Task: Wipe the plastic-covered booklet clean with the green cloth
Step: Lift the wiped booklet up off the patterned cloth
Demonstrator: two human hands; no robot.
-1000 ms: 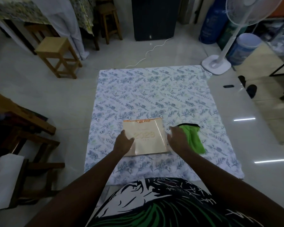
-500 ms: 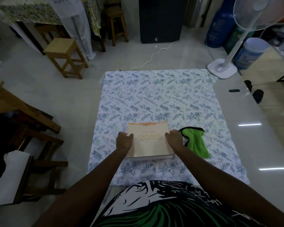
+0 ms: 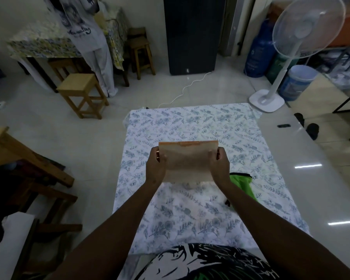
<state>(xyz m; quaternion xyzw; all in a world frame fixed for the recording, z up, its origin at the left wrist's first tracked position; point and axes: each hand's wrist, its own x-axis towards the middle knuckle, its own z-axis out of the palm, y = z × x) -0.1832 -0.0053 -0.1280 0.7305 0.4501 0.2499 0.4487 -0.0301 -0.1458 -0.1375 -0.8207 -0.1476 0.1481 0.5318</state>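
The plastic-covered booklet is pale orange with an orange strip along its top edge. It is held up in the air above the floral sheet, tilted toward me. My left hand grips its left edge and my right hand grips its right edge. The green cloth with a dark border lies on the sheet just right of my right forearm, which hides part of it. Neither hand touches the cloth.
The floral sheet lies spread on a pale tiled floor. A wooden stool stands at the far left, a white standing fan at the far right, a white cable beyond the sheet. Dark wooden furniture is at my left.
Both hands closed on the booklet's side edges and lifted it off the sheet toward me. The green cloth stayed where it lay.
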